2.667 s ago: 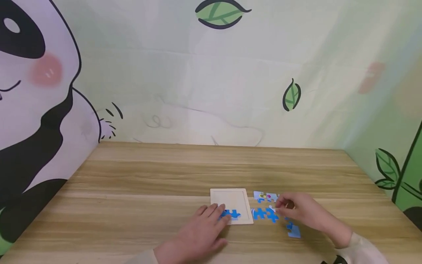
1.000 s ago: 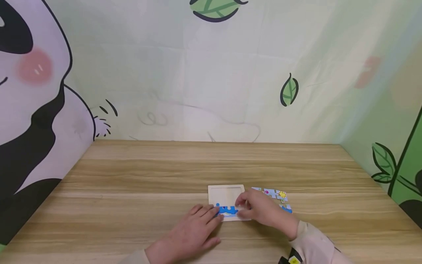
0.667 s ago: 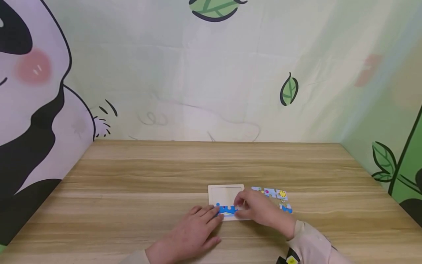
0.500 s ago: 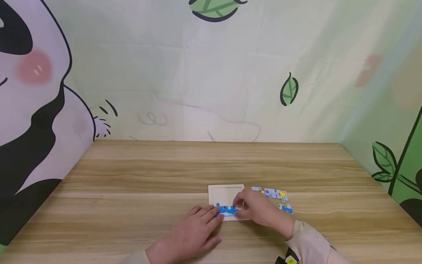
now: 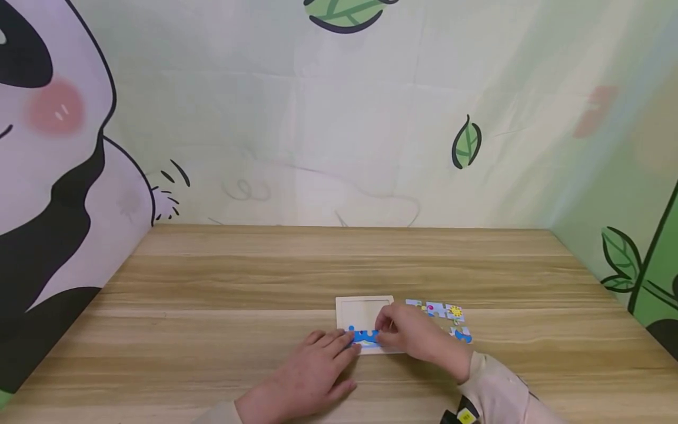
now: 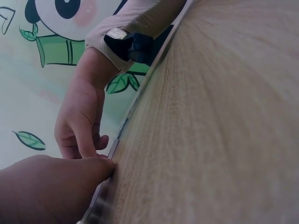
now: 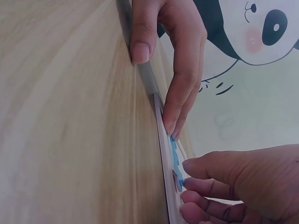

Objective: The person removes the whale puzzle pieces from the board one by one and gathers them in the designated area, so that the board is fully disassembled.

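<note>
A light wooden puzzle frame (image 5: 364, 298) lies on the table, its lower part holding a row of blue puzzle pieces (image 5: 364, 336). My left hand (image 5: 312, 366) rests with extended fingers over the frame's lower left corner and the row's left end. At the row's right end, my right hand (image 5: 421, 333) pinches a puzzle piece (image 7: 178, 180) between thumb and fingers, low in the frame. Most of that piece is hidden by the hand in the head view. In the right wrist view, the left fingertips (image 7: 172, 127) touch the other end of the blue row.
Several loose puzzle pieces (image 5: 436, 308) lie right of the frame, partly behind the right hand, one with a yellow sun (image 5: 455, 311). The wood-grain table (image 5: 212, 277) runs back to a wall (image 5: 254, 118) printed with a panda and leaves.
From the loose pieces, my right hand has moved left to the frame's lower right with a puzzle piece, then shifted slightly further left. My left hand has stayed on the frame.
</note>
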The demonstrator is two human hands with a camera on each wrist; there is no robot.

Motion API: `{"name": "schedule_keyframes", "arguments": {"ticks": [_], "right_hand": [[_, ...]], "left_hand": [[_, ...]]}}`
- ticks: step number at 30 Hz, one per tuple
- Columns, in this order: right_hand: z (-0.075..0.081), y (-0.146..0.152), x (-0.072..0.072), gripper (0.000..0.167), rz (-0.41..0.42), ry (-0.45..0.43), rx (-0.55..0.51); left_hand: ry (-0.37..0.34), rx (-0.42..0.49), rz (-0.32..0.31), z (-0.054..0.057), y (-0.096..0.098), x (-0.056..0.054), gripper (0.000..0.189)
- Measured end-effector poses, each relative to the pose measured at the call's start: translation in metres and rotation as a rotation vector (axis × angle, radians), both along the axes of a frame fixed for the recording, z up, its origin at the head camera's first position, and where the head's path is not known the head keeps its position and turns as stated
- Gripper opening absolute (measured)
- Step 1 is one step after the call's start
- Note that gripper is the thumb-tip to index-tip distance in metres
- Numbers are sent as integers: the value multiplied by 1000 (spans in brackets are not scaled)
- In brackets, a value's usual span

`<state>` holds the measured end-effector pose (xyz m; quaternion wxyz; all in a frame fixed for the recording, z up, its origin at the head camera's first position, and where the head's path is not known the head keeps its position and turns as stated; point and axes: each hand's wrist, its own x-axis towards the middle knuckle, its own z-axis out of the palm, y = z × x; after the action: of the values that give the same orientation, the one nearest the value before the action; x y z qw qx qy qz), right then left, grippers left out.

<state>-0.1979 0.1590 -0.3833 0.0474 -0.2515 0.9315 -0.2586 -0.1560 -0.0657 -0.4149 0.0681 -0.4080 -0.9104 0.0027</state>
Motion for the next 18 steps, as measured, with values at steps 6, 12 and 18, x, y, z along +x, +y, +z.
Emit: {"name": "schedule_keyframes", "arguments": {"ticks": [6, 12, 18], "right_hand": [[-1, -1, -1, 7, -19, -3, -15], [-6, -1, -1, 8, -31, -2, -30], [-7, -2, -1, 9, -45, 0, -42]], "left_hand": [[15, 3, -1, 0, 0, 0, 54], [-19, -10, 4, 0, 0, 0, 55], [-12, -6, -3, -1, -1, -1, 55]]}}
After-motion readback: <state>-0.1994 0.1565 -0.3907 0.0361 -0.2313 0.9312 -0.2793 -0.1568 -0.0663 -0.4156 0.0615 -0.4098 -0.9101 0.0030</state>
